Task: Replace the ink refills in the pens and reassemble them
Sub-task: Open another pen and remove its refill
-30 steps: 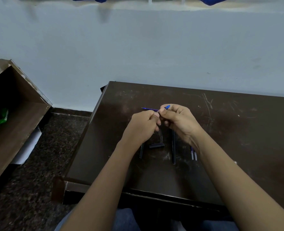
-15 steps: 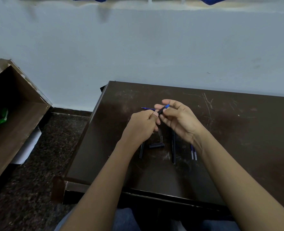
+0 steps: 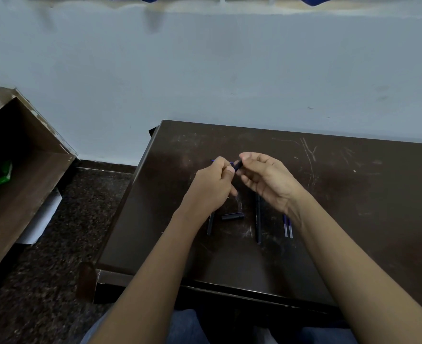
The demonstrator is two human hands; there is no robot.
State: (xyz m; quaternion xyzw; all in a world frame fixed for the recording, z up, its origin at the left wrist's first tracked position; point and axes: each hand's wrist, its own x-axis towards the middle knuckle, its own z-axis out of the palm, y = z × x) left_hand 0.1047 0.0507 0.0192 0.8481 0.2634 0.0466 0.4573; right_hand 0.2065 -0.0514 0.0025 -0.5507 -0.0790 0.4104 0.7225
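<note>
Refill meets pen section
The left hand pinches the blue refill, which points to nine o'clock; the right hand pinches the dark pen section at its three o'clock end. Keeping both in line should ease the slide.

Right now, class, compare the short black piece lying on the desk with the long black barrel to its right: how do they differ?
Length: the short black piece is stubby, the long black barrel much longer.
Pose: the short piece lies crosswise; the barrel runs away from the person.
View: the piece shows whole; the barrel's far end is hidden behind the right hand.
Both are dark and lie unheld on the desk.
</note>
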